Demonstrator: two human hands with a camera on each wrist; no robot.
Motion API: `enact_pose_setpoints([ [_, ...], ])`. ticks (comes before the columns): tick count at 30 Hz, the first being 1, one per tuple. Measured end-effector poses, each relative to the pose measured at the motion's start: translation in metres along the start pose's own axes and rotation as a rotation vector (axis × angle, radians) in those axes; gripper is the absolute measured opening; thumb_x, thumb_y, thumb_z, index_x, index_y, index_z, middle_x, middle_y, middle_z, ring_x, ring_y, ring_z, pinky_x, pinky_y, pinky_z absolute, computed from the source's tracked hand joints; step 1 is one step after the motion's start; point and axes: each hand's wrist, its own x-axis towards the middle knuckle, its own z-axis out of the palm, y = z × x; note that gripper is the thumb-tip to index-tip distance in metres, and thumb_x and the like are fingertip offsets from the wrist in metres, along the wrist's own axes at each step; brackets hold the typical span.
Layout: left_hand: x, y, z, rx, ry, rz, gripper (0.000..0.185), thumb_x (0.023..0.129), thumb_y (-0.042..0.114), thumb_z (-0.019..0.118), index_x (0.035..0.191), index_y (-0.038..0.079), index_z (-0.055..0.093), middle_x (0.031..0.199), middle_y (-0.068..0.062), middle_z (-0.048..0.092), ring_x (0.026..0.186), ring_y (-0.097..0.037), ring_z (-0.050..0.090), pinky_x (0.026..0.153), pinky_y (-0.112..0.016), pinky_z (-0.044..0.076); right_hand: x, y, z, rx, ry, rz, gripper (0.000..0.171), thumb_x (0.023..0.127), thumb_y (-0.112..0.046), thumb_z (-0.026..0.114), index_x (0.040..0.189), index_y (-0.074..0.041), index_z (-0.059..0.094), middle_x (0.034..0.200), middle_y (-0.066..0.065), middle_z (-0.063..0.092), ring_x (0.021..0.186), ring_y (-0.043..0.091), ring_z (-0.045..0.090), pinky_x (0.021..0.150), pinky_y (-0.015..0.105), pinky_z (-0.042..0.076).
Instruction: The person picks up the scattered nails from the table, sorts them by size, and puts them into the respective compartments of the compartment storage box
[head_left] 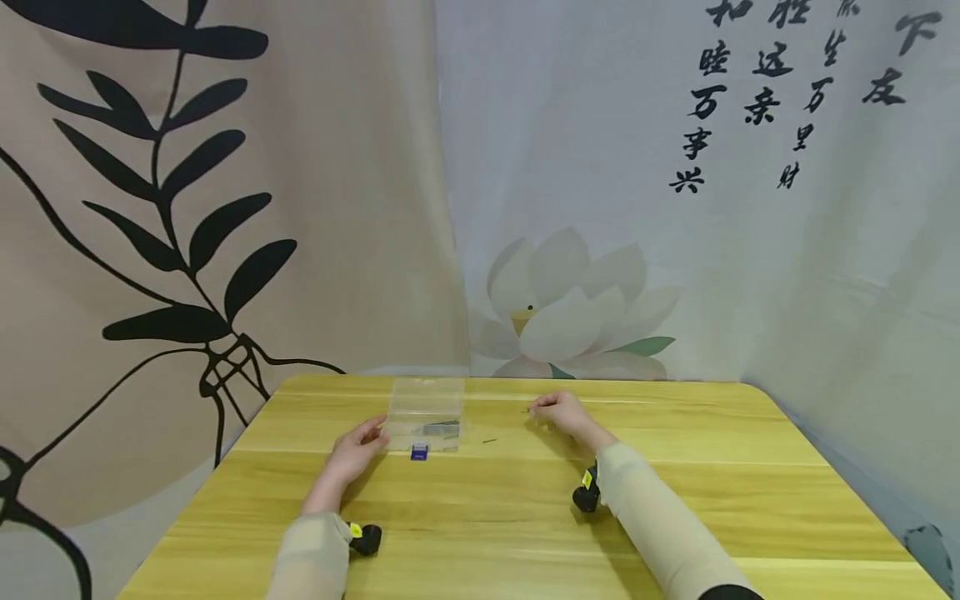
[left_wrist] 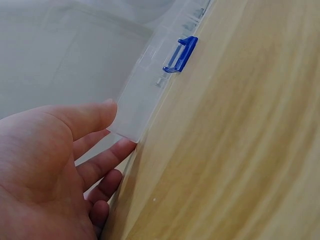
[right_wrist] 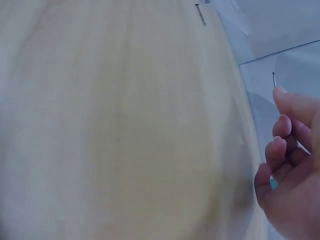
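At the far side of the table lies a clear plastic box [head_left: 397, 442] with its lid [head_left: 427, 396] raised and a blue latch [head_left: 418, 452] at the front. Small dark metal pieces [head_left: 441, 428] lie inside it. My left hand [head_left: 356, 452] touches the box's left end, thumb tip at the corner and fingers loosely bent [left_wrist: 102, 167] along the end. To the right of the box my right hand [head_left: 564, 413] pinches a thin small nail [right_wrist: 274, 78] between thumb and forefinger, head end sticking out. Another nail [head_left: 490, 440] lies on the tabletop between the box and this hand.
The wooden table [head_left: 480, 525] reaches back to a printed cloth backdrop [head_left: 360, 208]. A black wrist camera [head_left: 365, 540] sits at the left cuff, and a second camera [head_left: 586, 492] at the right cuff.
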Motion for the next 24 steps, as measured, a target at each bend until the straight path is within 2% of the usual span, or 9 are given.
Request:
enact_pose_setpoints([
  [5, -0.001, -0.001, 0.001, -0.001, 0.007, 0.007, 0.051, 0.1, 0.021, 0.056, 0.146, 0.005, 0.043, 0.135, -0.026, 0.05, 0.125, -0.043, 0.046, 0.103, -0.057, 0.035, 0.0, -0.013, -0.01, -0.024, -0.018, -0.069, 0.021, 0.094, -0.008, 0.062, 0.104, 0.009, 0.069, 0.106, 0.015, 0.069, 0.101, 0.027, 0.063, 0.091, 0.044, 0.049],
  [8, -0.001, -0.001, 0.001, 0.004, 0.004, 0.011, 0.051, 0.1, 0.021, 0.056, 0.146, 0.004, 0.043, 0.135, -0.026, 0.05, 0.124, -0.043, 0.046, 0.102, -0.057, 0.035, 0.003, -0.022, -0.016, -0.047, -0.008, -0.087, 0.022, 0.094, -0.009, 0.063, 0.104, 0.01, 0.069, 0.107, 0.016, 0.068, 0.105, 0.031, 0.061, 0.094, 0.048, 0.046],
  [14, -0.001, -0.002, 0.0, 0.012, 0.005, 0.015, 0.052, 0.1, 0.022, 0.056, 0.146, 0.005, 0.042, 0.135, -0.026, 0.05, 0.124, -0.043, 0.046, 0.102, -0.057, 0.035, 0.007, -0.036, -0.023, -0.037, -0.018, -0.07, 0.024, 0.094, -0.009, 0.063, 0.107, 0.011, 0.067, 0.109, 0.018, 0.067, 0.105, 0.032, 0.06, 0.096, 0.05, 0.045],
  [16, 0.0, -0.003, -0.001, 0.014, 0.006, 0.012, 0.052, 0.1, 0.022, 0.056, 0.146, 0.005, 0.042, 0.135, -0.026, 0.05, 0.124, -0.043, 0.046, 0.102, -0.058, 0.035, 0.003, -0.049, -0.024, -0.041, -0.028, -0.074, 0.023, 0.094, -0.007, 0.063, 0.107, 0.012, 0.067, 0.109, 0.02, 0.066, 0.105, 0.033, 0.06, 0.095, 0.051, 0.045],
  [24, 0.0, -0.002, -0.001, 0.016, 0.007, 0.013, 0.052, 0.1, 0.023, 0.056, 0.146, 0.005, 0.042, 0.135, -0.025, 0.051, 0.125, -0.042, 0.046, 0.102, -0.057, 0.035, 0.018, -0.05, -0.027, -0.09, -0.001, -0.073, 0.024, 0.094, -0.014, 0.065, 0.108, 0.004, 0.07, 0.103, 0.008, 0.07, 0.102, 0.025, 0.061, 0.091, 0.045, 0.046],
])
